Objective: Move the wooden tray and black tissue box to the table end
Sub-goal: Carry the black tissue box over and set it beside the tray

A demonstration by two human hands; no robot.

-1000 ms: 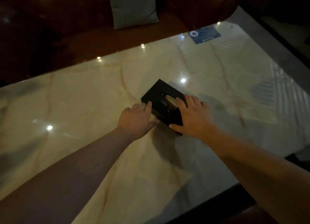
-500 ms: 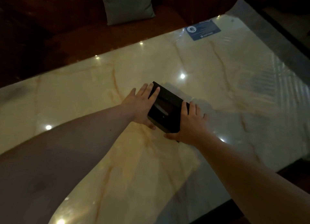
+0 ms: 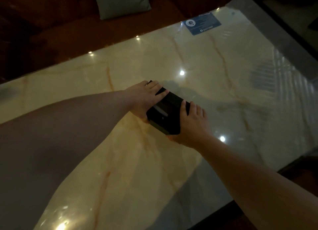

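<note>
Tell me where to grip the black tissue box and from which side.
Grip the black tissue box by its two opposite side walls, one hand from each side, as the left hand and right hand do; it looks too broad for one hand.

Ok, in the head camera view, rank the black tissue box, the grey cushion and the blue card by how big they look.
1. grey cushion, partly cut off
2. black tissue box, nearer the camera, so unsure against the cushion
3. blue card
</note>
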